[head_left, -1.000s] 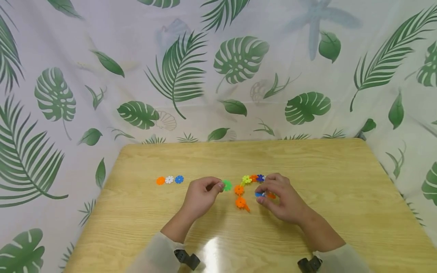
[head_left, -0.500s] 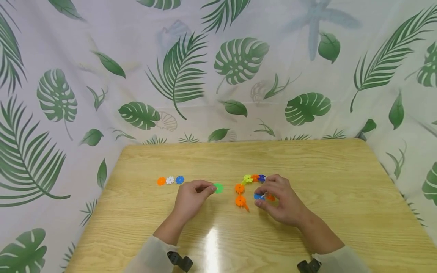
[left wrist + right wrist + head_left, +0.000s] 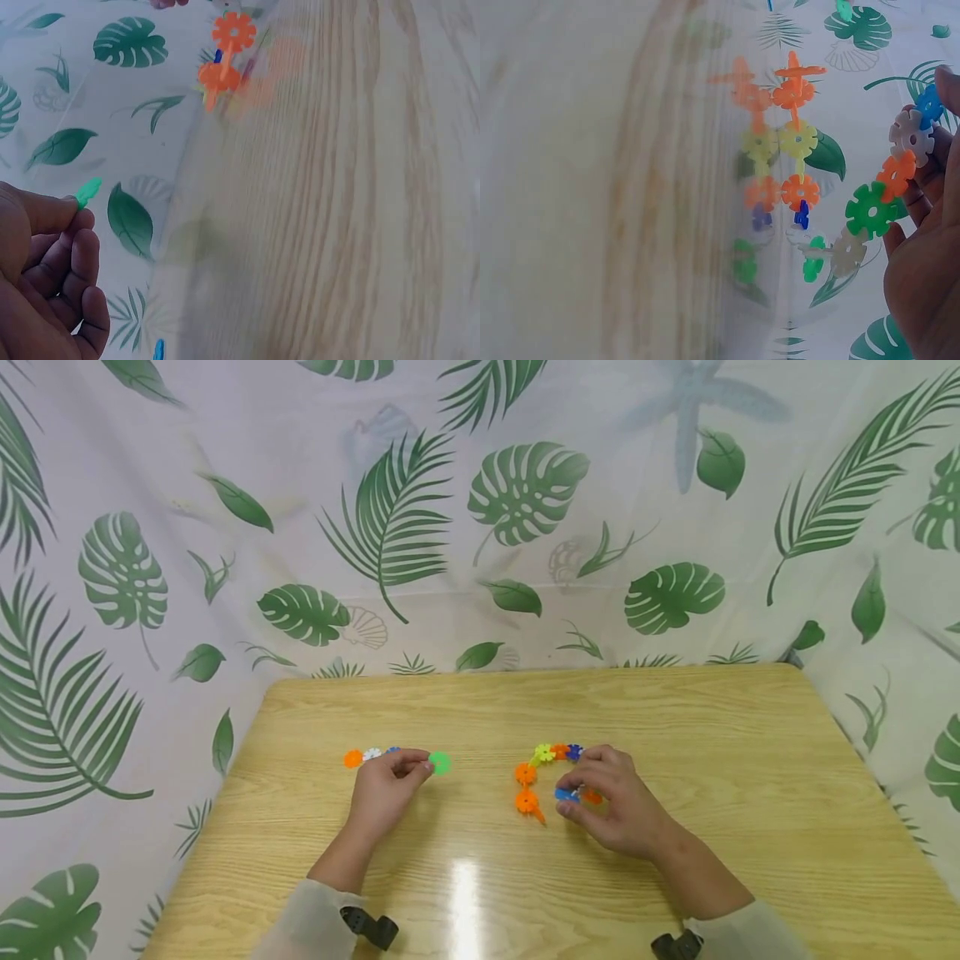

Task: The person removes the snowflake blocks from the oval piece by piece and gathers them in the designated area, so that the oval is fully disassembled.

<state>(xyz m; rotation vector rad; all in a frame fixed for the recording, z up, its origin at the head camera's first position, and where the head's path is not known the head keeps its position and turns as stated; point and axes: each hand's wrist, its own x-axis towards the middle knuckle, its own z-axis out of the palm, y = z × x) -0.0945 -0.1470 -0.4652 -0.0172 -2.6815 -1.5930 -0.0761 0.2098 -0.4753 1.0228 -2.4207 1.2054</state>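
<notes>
In the head view my left hand (image 3: pixel 384 795) pinches a green notched snowflake disc (image 3: pixel 440 763) between thumb and forefinger, above the table. My right hand (image 3: pixel 621 800) grips the blue disc (image 3: pixel 567 795) that ends a curved chain of interlocking snowflake discs. Orange discs (image 3: pixel 526 774) and a yellow disc (image 3: pixel 544 752) form the chain's left side. The right wrist view shows white, orange and green discs (image 3: pixel 871 211) linked along the palm side of that hand. From the head, the right hand hides this stretch of the chain.
Left of the left hand, an orange disc (image 3: pixel 353 758), a white disc (image 3: pixel 372 754) and a blue disc (image 3: pixel 392 750) lie in a row, the blue one partly covered by that hand. The wooden table (image 3: pixel 697 718) meets a leaf-print cloth (image 3: pixel 420 635) behind.
My left hand has moved left with the green disc, away from the chain and toward the loose row. My right hand stays nearly in place, still gripping the chain.
</notes>
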